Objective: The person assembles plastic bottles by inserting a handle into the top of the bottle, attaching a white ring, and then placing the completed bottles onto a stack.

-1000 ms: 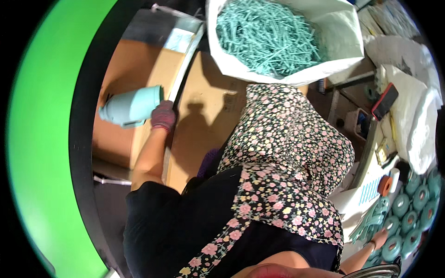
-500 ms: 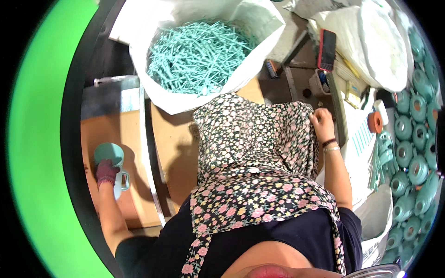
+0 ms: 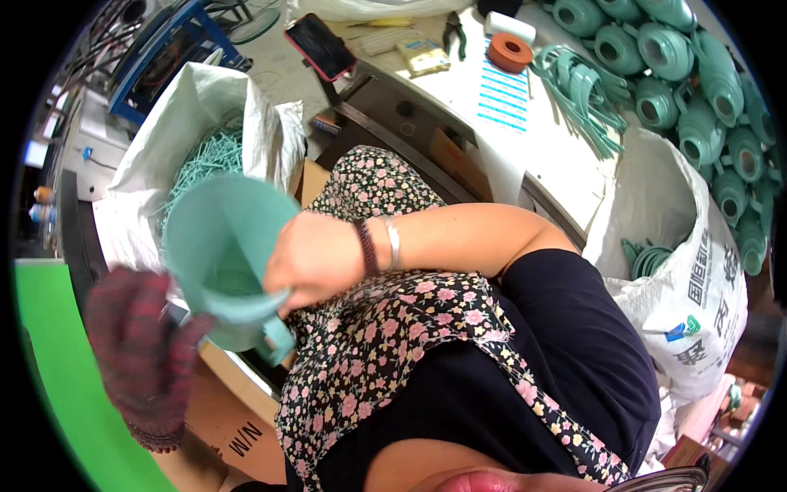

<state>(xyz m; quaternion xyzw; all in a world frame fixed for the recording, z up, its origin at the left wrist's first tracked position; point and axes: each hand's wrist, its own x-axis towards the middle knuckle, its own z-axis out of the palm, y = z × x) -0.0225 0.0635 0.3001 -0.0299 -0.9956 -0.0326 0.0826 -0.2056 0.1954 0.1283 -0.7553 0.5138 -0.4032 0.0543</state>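
Note:
A teal plastic jug (image 3: 234, 246) is tilted in front of me, its wide mouth facing up toward me. My right hand (image 3: 316, 258) grips its rim on the right side, slightly blurred. A handle-like part (image 3: 279, 340) sticks out below the rim. My left hand (image 3: 143, 353), in a dark red knitted glove, is at the jug's left side. Its thumb stands apart from the fingers and overlaps the jug's edge; motion smears the glove. Behind the jug, a white woven sack (image 3: 184, 102) holds many thin teal plastic sticks (image 3: 205, 160).
On the bench at right lie a phone (image 3: 320, 45), pliers (image 3: 454, 34), an orange tape roll (image 3: 510, 52) and teal strips (image 3: 578, 90). Several teal hollow parts (image 3: 697, 131) are piled beyond. Another white sack (image 3: 705, 246) stands at my right. A cardboard surface (image 3: 238, 426) is below the glove.
The view has turned to the right. My left hand has brought the jug up from the cardboard at left. My right hand has come off the apron and taken its rim.

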